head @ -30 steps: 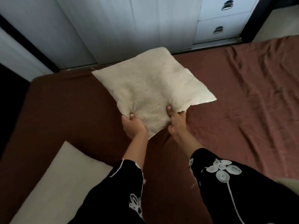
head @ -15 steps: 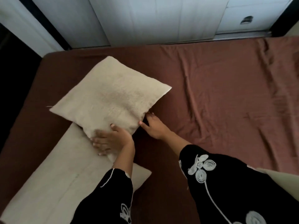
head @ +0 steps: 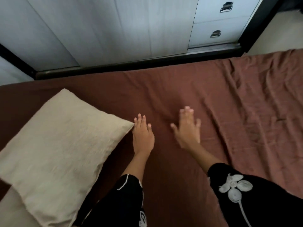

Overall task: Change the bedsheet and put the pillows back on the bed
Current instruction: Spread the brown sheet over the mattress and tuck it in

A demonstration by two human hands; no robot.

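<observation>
- Pillow [head: 59,141], cream and square-cornered, lies on the left side of the bed, its near-left corner overlapping a second cream pillow [head: 11,210] at the near-left edge.
- Brown bedsheet [head: 180,89] covers the mattress, smooth at the left and creased toward the right.
- Left hand [head: 142,136] holds nothing; its fingers are straight, and it sits right at the upper pillow's right corner.
- Right hand [head: 188,128] is blurred, fingers spread and straight, gripping nothing, over the sheet just right of the left hand; whether it touches the sheet is unclear.
- Black sleeve [head: 246,202] on the right arm bears a white flower.
- White wardrobe [head: 114,30] stands along the far side.
</observation>
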